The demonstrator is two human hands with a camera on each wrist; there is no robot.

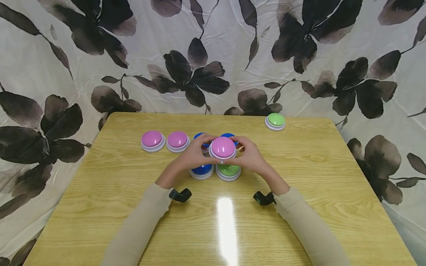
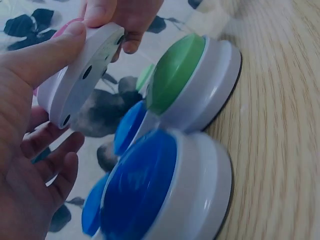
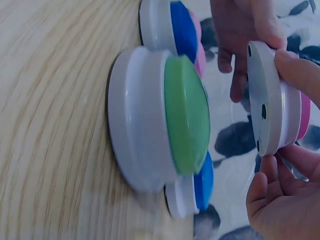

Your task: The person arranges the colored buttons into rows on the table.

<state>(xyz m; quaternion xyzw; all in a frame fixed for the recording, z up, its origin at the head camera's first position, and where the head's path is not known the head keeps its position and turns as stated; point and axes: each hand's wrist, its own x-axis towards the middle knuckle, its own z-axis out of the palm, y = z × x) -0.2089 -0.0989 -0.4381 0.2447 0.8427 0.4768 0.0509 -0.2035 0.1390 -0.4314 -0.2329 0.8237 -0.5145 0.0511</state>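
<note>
A pink push button with a white base (image 1: pixel 223 147) is held up off the table between both hands. My left hand (image 1: pixel 194 152) pinches its left rim with thumb and fingers, and my right hand (image 1: pixel 249 155) pinches the right rim. In the left wrist view the underside of the pink button's base (image 2: pixel 82 80) shows small dark feet. Beneath it stand a blue button (image 1: pixel 201 170) and a green button (image 1: pixel 228 173) at the front. Behind these, another blue button (image 1: pixel 200 135) and a third blue one (image 1: pixel 227 135) are partly hidden by the hands.
Two more pink buttons, one at far left (image 1: pixel 152 139) and one beside it (image 1: pixel 177 140), stand left of the hands. A green button (image 1: pixel 275 121) sits near the back edge of the wooden table (image 1: pixel 299 221). Floral cloth (image 1: pixel 246 44) hangs behind.
</note>
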